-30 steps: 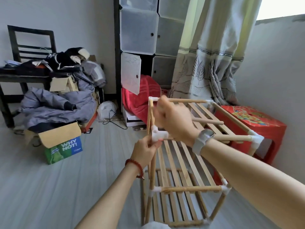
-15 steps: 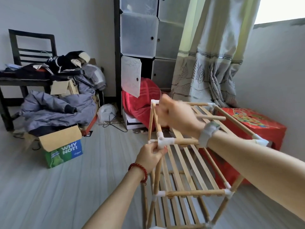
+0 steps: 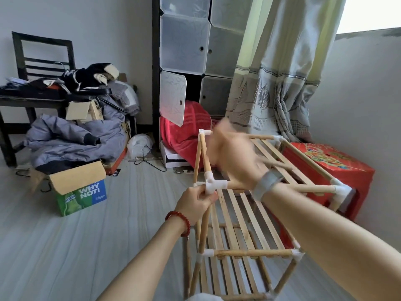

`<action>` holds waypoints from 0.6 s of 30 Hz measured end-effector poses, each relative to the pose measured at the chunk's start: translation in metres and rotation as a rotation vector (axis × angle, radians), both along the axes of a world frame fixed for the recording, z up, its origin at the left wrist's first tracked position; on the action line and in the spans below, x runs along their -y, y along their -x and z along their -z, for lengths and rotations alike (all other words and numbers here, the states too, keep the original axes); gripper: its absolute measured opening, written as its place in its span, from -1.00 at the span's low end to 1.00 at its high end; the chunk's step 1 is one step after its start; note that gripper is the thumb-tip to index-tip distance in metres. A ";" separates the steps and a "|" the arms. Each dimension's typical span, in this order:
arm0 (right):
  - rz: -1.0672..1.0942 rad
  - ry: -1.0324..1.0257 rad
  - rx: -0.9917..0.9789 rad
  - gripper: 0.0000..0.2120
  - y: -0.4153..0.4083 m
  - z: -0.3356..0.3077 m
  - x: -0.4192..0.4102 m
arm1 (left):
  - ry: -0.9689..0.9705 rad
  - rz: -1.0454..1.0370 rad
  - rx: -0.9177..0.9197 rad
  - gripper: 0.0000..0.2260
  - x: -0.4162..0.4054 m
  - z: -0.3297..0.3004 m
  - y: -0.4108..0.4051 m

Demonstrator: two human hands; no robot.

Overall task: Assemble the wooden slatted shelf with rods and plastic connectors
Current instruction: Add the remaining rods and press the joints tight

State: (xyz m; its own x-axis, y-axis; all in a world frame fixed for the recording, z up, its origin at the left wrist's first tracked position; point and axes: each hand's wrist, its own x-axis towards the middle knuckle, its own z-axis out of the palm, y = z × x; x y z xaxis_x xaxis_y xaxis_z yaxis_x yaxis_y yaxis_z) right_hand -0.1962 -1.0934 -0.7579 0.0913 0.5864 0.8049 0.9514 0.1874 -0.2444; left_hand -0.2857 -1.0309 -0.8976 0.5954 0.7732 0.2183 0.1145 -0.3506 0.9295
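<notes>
Shelf (image 3: 249,205) stands on the floor (image 3: 65,246), near the red stool (image 3: 338,168), and its top part has tipped and leans more than a moment ago. I think the joints are still loose. The right hand (image 3: 232,157) has moved up and is blurry, so I cannot tell if it holds a rod (image 3: 280,165) or hangs wide. The left hand (image 3: 195,203) still pinches the white connector (image 3: 213,184) at the front corner.

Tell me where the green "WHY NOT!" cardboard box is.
In the head view, the green box sits on the floor at left, in front of the grey jacket heap and left of the left hand.
</notes>
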 end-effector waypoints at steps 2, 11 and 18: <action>0.003 0.300 0.214 -0.77 0.007 0.035 0.006 | -0.008 -0.019 -0.056 -0.79 0.000 0.001 0.000; 0.054 0.166 0.096 -0.85 0.008 0.033 0.000 | -0.009 -0.004 -0.062 -0.78 0.001 -0.001 0.002; 0.065 0.014 -0.052 -0.69 -0.005 -0.031 -0.018 | 0.040 0.020 -0.012 -0.83 0.003 0.001 0.004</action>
State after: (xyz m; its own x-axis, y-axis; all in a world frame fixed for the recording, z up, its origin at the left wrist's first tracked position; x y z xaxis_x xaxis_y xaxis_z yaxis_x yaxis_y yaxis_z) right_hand -0.1914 -1.0757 -0.7264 0.1711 0.5893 0.7896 0.9472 0.1221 -0.2964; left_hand -0.2900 -1.0335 -0.8981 0.6133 0.7690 0.1801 0.1194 -0.3156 0.9414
